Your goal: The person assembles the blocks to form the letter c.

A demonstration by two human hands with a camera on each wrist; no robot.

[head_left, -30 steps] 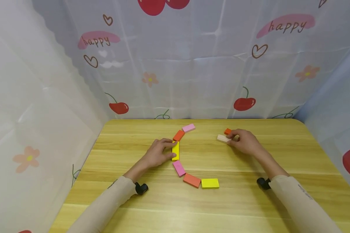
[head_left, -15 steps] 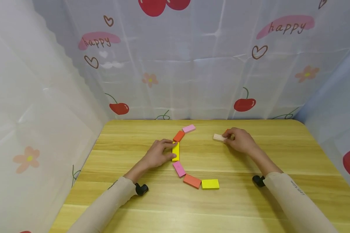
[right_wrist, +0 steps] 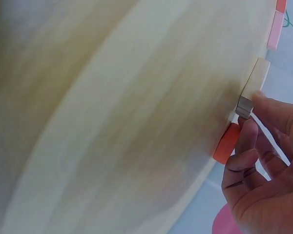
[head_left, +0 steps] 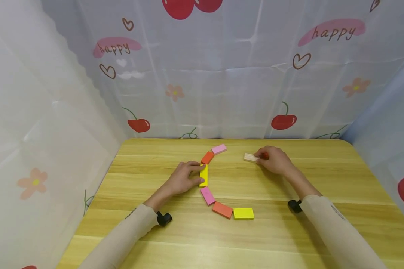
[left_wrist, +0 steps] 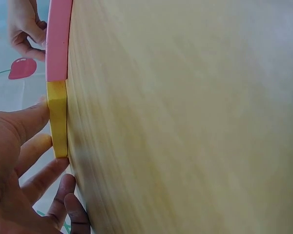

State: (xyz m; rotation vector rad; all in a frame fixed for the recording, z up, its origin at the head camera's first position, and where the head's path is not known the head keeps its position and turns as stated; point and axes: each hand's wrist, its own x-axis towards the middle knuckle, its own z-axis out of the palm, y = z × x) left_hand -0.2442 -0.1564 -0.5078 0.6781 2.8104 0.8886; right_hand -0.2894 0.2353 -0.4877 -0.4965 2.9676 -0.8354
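On the left of the table my left hand (head_left: 185, 177) holds a yellow block (head_left: 204, 175), thumb and a finger at its two ends. In the left wrist view a pink block (left_wrist: 58, 41) stands end to end with it. My right hand (head_left: 275, 160) pinches a plain wooden block (head_left: 250, 158) between thumb and fingers, low at the table's far side. Its near end and the gripping fingertips show in the right wrist view. Behind those fingers lies an orange block (right_wrist: 227, 144), largely hidden from the head view.
A curve of blocks runs round the yellow one: light pink (head_left: 219, 149) and orange-red (head_left: 207, 157) beyond it, pink (head_left: 207, 195), coral (head_left: 222, 210) and another yellow block (head_left: 244, 213) nearer. A printed curtain (head_left: 222, 93) rises behind the wooden table (head_left: 202, 243).
My right hand has slid the plain wooden block left toward the far end of the curve, past the orange block. The left hand stays where it was on the yellow block.
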